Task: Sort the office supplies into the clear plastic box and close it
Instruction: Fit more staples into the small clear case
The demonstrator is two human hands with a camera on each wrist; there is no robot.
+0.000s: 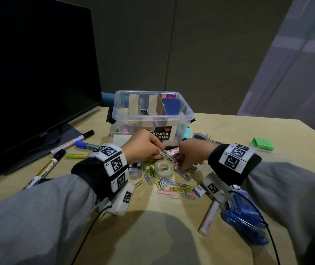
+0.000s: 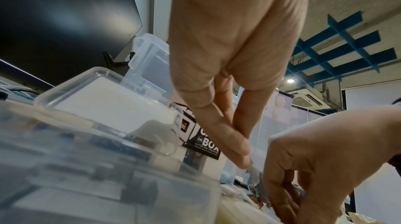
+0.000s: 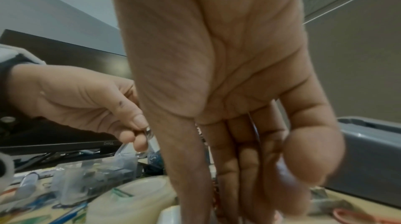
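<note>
Lowest in my head view, a blue case (image 1: pixel 245 220) and a white marker (image 1: pixel 209 217) lie at lower right on the counter (image 1: pixel 162 236). Just above them, loose paper clips (image 1: pixel 172 185) spread across the middle, beside a tape roll (image 1: pixel 163 167). At frame centre my left hand (image 1: pixel 143 147) pinches a small silvery piece (image 1: pixel 164 154) between thumb and forefinger. My right hand (image 1: pixel 193 153) has its fingers (image 3: pixel 249 159) curled down onto the pile just right of the roll; I cannot tell what they grip. Markers (image 1: pixel 72 140) lie at left. Behind the hands, the clear box (image 1: pixel 152 111) stands open above centre, with cardboard dividers (image 1: pixel 134 105) inside. The monitor (image 1: pixel 34 73) fills the upper left.
</note>
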